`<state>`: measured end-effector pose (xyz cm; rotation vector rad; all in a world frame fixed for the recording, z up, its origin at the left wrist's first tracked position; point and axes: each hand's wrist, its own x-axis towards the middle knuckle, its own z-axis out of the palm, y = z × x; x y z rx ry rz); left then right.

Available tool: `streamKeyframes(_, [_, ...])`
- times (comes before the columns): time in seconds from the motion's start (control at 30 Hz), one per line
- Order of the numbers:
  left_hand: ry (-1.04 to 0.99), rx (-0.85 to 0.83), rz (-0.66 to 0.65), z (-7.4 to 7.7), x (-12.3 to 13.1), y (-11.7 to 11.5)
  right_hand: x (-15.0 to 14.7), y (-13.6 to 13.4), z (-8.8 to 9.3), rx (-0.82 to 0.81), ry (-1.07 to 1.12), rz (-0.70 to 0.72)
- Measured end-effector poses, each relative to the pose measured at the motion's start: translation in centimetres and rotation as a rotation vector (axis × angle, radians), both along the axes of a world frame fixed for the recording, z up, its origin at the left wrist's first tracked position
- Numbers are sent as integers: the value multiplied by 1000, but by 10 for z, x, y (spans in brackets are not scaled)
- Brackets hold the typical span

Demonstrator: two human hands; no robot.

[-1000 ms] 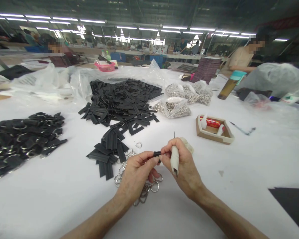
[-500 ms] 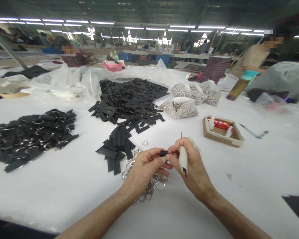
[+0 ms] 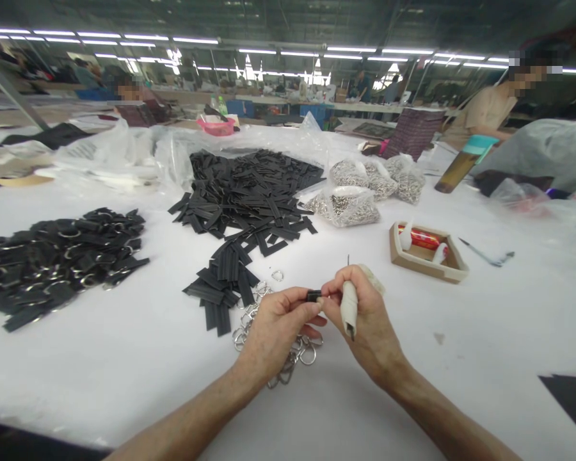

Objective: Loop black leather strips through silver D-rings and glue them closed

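Note:
My left hand (image 3: 274,323) and my right hand (image 3: 365,320) meet over the white table (image 3: 125,378), both pinching a small folded black strip (image 3: 313,296) between their fingertips. My right hand also grips a white-handled tool (image 3: 349,306) whose thin point sticks up past the fingers. Under my left hand lies a cluster of loose metal rings (image 3: 288,358). Just to the left sits a small stack of black strips (image 3: 223,282), with a large heap of black strips (image 3: 249,189) behind it.
A pile of black strips fitted with rings (image 3: 57,256) lies at the left. Clear bags of metal rings (image 3: 360,192) and a shallow cardboard tray (image 3: 427,253) with glue tubes sit to the right. A bottle (image 3: 458,163) stands further back. Other people work at far tables.
The view has shifted slightly; my hands stay together on the black strip, with only small finger movements.

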<state>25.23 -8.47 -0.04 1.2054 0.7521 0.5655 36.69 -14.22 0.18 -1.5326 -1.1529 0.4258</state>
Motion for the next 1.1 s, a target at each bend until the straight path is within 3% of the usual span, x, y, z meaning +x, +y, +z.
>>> streamKeyframes(0.47, [-46,-128,56,-8,0,4,-1,1,-5,-60,123,40])
streamKeyframes(0.7, [-83,-155,50,-10,-1,5,-2,0,-6,-95,71,28])
streamKeyframes(1.1, [-95,-121,18,-17,0,5,0,1,-8,-115,101,29])
